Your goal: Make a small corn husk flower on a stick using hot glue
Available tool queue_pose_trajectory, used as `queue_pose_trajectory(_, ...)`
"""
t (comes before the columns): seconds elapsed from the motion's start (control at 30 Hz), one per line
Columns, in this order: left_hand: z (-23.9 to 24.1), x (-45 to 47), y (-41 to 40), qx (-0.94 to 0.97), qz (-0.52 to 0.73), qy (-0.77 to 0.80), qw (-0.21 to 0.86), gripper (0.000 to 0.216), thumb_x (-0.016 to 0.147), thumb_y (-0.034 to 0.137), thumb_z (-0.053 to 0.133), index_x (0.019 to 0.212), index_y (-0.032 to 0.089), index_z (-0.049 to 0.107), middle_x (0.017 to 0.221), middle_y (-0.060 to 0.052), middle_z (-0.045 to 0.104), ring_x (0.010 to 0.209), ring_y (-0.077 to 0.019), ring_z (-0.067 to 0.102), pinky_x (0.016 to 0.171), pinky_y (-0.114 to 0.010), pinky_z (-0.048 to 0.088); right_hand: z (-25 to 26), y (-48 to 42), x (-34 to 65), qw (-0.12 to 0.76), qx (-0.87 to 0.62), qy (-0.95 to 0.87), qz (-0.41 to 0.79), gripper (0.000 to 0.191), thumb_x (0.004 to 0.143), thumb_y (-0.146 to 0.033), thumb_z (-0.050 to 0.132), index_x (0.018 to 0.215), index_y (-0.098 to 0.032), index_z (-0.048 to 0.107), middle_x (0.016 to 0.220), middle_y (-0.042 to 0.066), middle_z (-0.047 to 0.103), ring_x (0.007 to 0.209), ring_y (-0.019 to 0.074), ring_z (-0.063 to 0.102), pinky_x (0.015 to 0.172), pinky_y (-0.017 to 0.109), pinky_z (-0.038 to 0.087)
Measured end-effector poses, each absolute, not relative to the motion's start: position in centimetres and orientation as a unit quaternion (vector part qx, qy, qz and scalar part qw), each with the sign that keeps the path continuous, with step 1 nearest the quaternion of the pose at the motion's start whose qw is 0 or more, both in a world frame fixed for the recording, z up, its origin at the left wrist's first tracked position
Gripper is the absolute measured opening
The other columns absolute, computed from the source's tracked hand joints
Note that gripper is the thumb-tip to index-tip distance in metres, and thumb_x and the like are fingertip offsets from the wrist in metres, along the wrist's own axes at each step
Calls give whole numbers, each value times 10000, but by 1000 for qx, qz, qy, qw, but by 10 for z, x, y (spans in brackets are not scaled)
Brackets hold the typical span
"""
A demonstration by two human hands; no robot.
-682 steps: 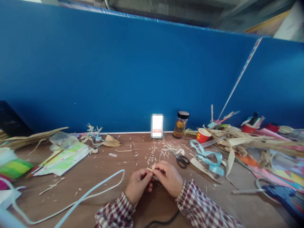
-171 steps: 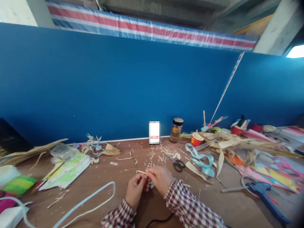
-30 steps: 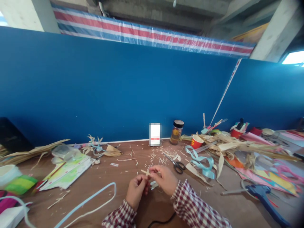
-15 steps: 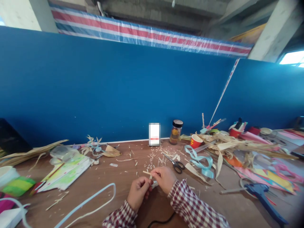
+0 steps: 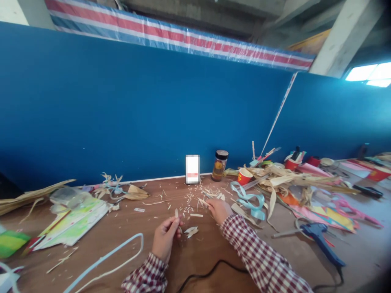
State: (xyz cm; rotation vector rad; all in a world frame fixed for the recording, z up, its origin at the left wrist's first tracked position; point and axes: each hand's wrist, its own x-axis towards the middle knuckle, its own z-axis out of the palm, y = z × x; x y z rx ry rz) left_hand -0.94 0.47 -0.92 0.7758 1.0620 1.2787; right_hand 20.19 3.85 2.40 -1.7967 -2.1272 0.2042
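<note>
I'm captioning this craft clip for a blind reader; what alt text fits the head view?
A person's left hand pinches a small husk strip upright over a wooden table, while the right hand stretches forward among husk scraps. A jar, red cup, blue ribbon and glue gun sit beyond, before a blue wall.

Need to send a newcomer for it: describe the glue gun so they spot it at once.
On the long wooden table against the blue wall, look at the right end, in front of the heap of dried husks. The glue gun lies there on its side. Unlike the tan and pink clutter around it, it is dark blue and pistol-shaped.
</note>
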Motion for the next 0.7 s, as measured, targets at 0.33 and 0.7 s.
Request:
queue_pose_trajectory(0.33, -13, -9, 3, 438, 505, 494, 556, 344, 633, 411, 616, 824, 127, 656, 614, -3, 586, 482, -88, 479, 449, -208, 416, 26, 17, 183, 242, -562, -778, 139, 186, 790, -233, 470, 898, -218, 621, 878, 16, 634, 810, 133, 562, 754, 235, 404)
queue_pose_trajectory(0.7, -6, -5, -6, 684, 360, 511, 376, 347, 752, 412, 436, 648, 158, 649, 521, -9, 574, 466, -127, 517, 451, -213, 395, 15, 10, 152, 323, -533, -726, 289, 113, 728, -188, 508, 753, -180, 617, 667, -8, 621, 586, 93, 540, 551, 184, 402)
